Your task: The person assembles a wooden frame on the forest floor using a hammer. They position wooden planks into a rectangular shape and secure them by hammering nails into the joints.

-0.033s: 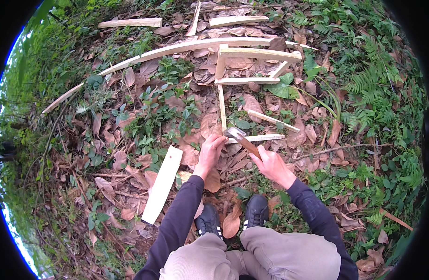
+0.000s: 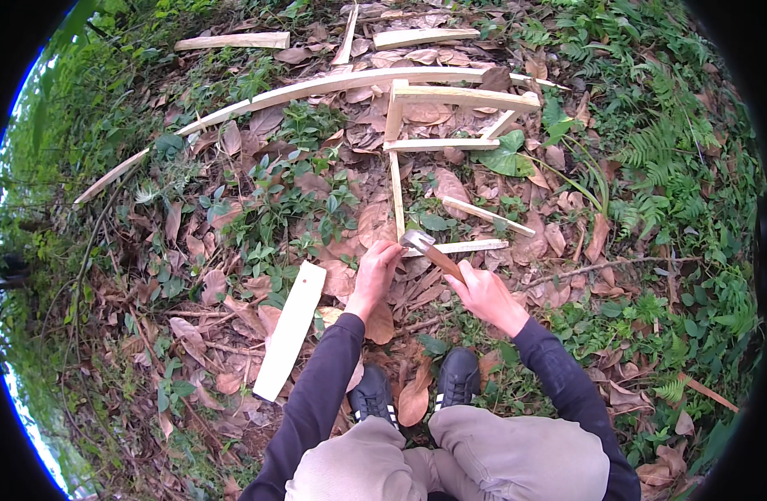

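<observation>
My right hand is closed round the wooden handle of a hammer. The hammer's metal head rests at or just over the left end of a short wooden strip. Beside that end, my left hand has its fingertips pinched together; whatever is between them is hidden. An upright strip runs from this corner away from me to a joined wooden frame. To the right, inside the corner, lies a loose thin strip. A pale flat board lies left of my left forearm.
Beyond the frame, a long wooden strip stretches across the ground. Farther off lie several wooden pieces, among them a left one and a right one. Dry leaves, low plants and ferns cover the ground. My shoes are close by.
The hammer's head has tipped very slightly down and left. Both hands and the wood look the same.
</observation>
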`<state>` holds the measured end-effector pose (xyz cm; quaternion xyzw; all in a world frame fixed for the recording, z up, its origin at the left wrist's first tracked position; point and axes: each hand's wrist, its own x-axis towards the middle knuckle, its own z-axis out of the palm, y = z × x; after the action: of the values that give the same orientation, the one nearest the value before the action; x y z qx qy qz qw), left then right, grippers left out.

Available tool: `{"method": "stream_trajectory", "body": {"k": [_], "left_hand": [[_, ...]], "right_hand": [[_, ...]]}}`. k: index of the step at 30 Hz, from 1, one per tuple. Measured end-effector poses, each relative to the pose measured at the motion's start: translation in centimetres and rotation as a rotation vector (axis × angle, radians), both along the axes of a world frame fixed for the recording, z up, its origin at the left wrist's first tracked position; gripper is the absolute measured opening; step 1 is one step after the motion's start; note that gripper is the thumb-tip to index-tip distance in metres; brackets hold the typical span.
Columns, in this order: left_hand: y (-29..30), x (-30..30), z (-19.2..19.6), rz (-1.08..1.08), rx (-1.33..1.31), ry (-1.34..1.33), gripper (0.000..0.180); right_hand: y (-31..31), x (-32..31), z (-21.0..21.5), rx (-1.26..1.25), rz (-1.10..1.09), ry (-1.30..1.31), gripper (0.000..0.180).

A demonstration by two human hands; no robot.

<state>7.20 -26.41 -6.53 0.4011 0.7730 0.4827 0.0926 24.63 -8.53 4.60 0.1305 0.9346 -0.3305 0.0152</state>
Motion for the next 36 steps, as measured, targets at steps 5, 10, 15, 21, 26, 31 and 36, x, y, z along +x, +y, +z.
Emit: {"method": "stream_trajectory", "body": {"k": [5, 10, 15, 21, 26, 31, 36], "left_hand": [[0.0, 0.1, 0.0, 0.006, 0.005, -0.004, 0.012], [0.1, 0.2, -0.2, 0.031, 0.01, -0.002, 0.013], [0.0, 0.3, -0.3, 0.019, 0.035, 0.014, 0.016], [-0.3, 0.2, -0.7, 0.006, 0.014, -0.015, 0.016], [0.1, 0.2, -0.5, 0.01, 0.026, -0.005, 0.017], [-0.1, 0.3, -0.9, 0.016, 0.024, 0.016, 0.016], [-0.1, 0.2, -1.3, 0.006, 0.027, 0.007, 0.017]], "right_hand": [[-0.1, 0.1, 0.1, -0.012, -0.025, -0.046, 0.028], [-0.1, 0.3, -0.6, 0.036, 0.007, -0.027, 0.029], [-0.3, 0.2, 0.1, 0.006, -0.03, -0.021, 0.029], [0.1, -0.2, -0.7, 0.029, 0.043, -0.024, 0.027], [-0.2, 0.0, 0.1, -0.007, -0.018, -0.004, 0.028], [-0.1, 0.5, -0.9, 0.005, 0.016, -0.018, 0.028], [0.2, -0.1, -1.6, 0.052, -0.052, 0.067, 0.029]]}}
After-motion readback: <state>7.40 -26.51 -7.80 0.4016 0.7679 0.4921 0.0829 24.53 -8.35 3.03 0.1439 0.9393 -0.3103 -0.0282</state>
